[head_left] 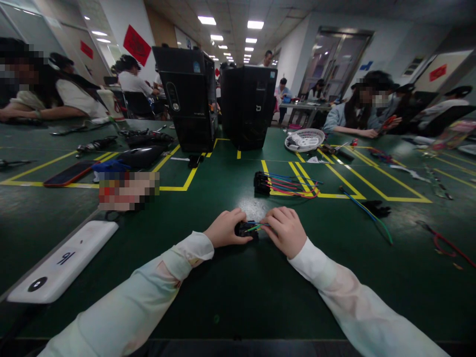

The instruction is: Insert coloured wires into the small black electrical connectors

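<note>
My left hand is closed around a small black connector block just above the green table, thumb and fingers on either side. Green and blue wires run from the block toward my right hand. Its fingertips pinch those wires close to the block. Past my hands, a row of similar black blocks lies on the table, with blue and red wires trailing to the right. Farther right rest a loose blue and green wire pair and a small black piece.
Two black computer cases stand at the back middle. A white basket sits right of them. On the left are a white device, a phone and tools. Yellow tape marks the table. Several people sit around.
</note>
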Action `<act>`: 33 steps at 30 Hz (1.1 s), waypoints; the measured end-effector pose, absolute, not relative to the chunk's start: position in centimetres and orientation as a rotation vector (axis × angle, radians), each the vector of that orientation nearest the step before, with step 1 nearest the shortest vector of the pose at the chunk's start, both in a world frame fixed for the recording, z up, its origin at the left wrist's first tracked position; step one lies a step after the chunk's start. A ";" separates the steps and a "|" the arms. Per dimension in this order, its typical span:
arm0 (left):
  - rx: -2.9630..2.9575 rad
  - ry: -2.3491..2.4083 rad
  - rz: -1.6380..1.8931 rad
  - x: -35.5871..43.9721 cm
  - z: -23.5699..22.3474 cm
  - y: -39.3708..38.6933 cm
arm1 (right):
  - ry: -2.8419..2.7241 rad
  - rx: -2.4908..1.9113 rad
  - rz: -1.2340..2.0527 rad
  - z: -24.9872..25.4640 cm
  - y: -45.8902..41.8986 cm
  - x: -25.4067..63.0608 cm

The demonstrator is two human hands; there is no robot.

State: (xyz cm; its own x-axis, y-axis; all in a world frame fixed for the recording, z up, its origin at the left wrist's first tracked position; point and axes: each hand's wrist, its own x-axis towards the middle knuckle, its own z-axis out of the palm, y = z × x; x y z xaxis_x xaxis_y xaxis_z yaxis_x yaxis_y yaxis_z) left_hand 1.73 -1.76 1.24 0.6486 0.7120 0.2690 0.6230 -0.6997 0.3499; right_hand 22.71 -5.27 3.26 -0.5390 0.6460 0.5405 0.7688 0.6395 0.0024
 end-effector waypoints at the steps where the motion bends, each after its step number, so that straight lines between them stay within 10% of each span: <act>1: 2.638 1.088 0.576 1.7 1.2 -1.8 | -2.380 -1.084 -0.308 3.2 -5.3 22.7; 33: 2.634 1.095 0.578 1.7 1.1 -1.7 | -2.540 -0.942 -0.310 3.2 -5.1 22.9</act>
